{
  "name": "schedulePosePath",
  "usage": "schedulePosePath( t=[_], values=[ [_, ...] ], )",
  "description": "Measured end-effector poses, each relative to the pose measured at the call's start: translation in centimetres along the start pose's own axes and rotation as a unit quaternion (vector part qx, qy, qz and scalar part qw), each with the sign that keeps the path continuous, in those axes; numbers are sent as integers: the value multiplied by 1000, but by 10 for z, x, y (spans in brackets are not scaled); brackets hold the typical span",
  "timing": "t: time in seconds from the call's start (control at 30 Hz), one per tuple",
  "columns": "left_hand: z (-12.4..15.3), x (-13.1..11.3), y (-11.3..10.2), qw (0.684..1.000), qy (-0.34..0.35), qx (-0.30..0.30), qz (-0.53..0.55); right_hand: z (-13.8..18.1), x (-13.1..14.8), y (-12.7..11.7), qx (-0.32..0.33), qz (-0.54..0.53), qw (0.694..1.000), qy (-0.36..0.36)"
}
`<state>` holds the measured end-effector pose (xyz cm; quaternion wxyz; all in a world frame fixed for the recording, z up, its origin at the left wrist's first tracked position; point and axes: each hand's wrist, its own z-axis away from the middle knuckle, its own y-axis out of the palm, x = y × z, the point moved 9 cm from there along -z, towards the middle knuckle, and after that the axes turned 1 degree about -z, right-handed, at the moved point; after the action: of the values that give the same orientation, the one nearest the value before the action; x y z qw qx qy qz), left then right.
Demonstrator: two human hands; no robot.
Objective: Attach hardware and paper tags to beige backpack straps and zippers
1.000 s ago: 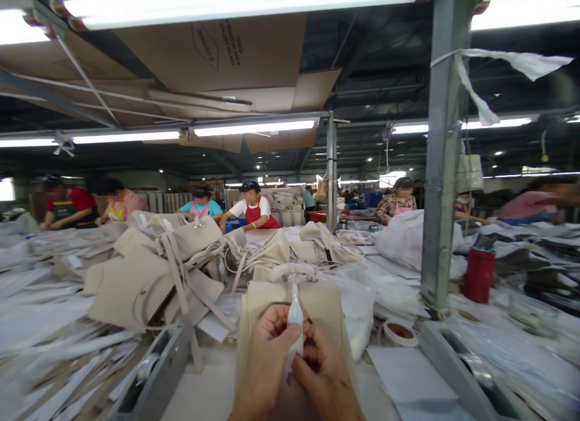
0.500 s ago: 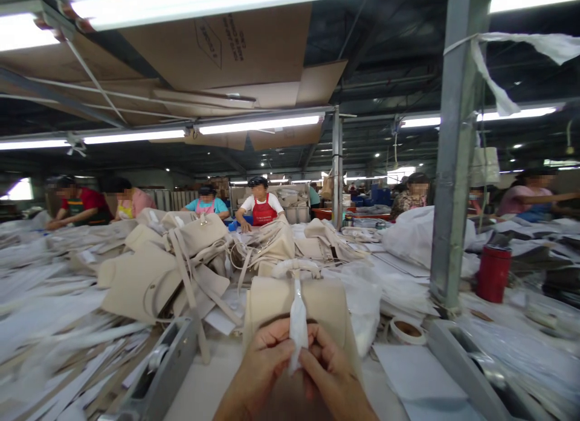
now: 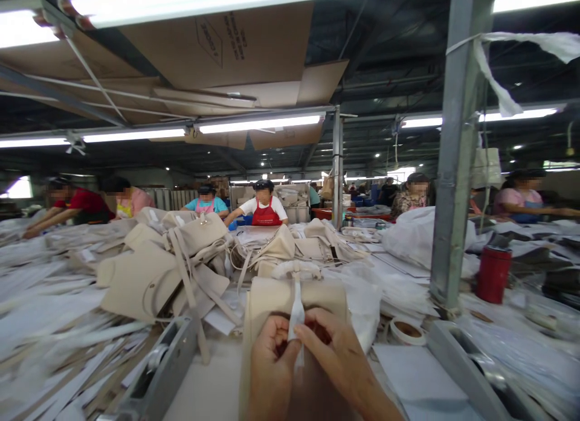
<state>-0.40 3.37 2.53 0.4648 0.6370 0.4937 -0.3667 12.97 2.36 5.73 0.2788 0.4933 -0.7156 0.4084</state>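
White wrap (image 3: pixel 296 307), pinched w/ both hands (image 3: pixel 334 351), over bag (image 3: pixel 324 295), L edge apart fr bracket (image 3: pixel 168 357)

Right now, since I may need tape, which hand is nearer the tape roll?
Right. The right hand is left of the tape roll; the left hand is farther left.

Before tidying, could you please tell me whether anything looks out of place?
The beige bags beyond the left hand look askew: they lie tumbled at differing angles in a heap, with one strap trailing.

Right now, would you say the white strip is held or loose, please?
Held: left hand and right hand pinch the white strip over the beige bag.
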Motion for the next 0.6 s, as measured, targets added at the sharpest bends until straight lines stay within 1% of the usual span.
schedulePosePath(
  t=[0.07,0.1,0.17,0.23,0.3,0.37,0.43,0.53,0.6],
  values=[
    [-2,4,-1,1000,-6,5,12,-8,-3,6,11,-27,999,18],
    [-2,10,0,999,-27,20,22,-11,-6,11,24,-56,998,30],
    [-1,28,4,991,-99,62,59,-14,-12,18,55,-117,990,53],
    [4,43,9,975,-169,98,110,-15,-16,20,70,-150,984,69],
    [10,51,14,958,-204,127,157,-15,-18,19,75,-159,981,80],
    [13,51,19,951,-204,144,184,-15,-21,19,74,-159,981,86],
    [15,51,19,957,-189,136,175,-15,-23,20,69,-156,981,89],
    [13,49,10,982,-138,81,100,-15,-25,23,62,-155,982,91],
    [11,49,5,991,-104,56,59,-15,-25,25,71,-163,980,88]
  ],
)
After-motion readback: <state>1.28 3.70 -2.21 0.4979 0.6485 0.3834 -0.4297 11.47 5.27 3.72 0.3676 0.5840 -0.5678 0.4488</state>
